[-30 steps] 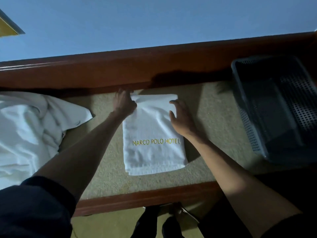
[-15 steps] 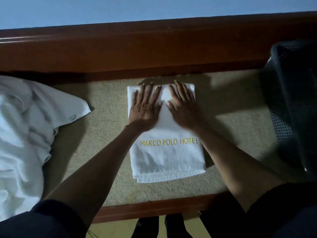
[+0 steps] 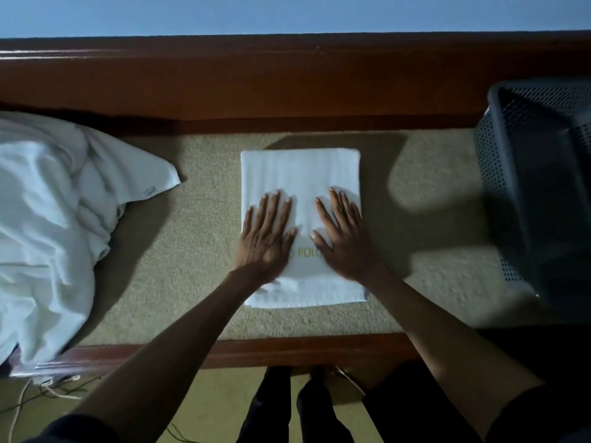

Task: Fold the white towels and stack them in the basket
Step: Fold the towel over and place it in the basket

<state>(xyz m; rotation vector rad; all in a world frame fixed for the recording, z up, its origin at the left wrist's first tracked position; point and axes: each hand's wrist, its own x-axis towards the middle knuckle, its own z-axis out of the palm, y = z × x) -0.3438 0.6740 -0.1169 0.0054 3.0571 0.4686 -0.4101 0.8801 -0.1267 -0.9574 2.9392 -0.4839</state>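
A folded white towel (image 3: 300, 174) with yellow lettering lies flat in the middle of the beige-topped table (image 3: 204, 257). My left hand (image 3: 267, 238) presses flat on its left half, fingers straight and spread. My right hand (image 3: 343, 238) lies flat on its right half the same way. Both hands cover part of the lettering. A dark perforated plastic basket (image 3: 540, 190) stands at the right edge of the table; I cannot see into it from here. A heap of unfolded white towels (image 3: 48, 219) sits at the left.
A raised dark wooden rail (image 3: 287, 81) runs along the table's far side, with a blue wall behind it. A wooden lip (image 3: 307, 350) edges the near side. Cables (image 3: 48, 391) lie on the floor at lower left. My legs show below the table.
Both hands have slid from the towel's far end toward me, down to its middle and over the lettering. The camera view has shifted a little.
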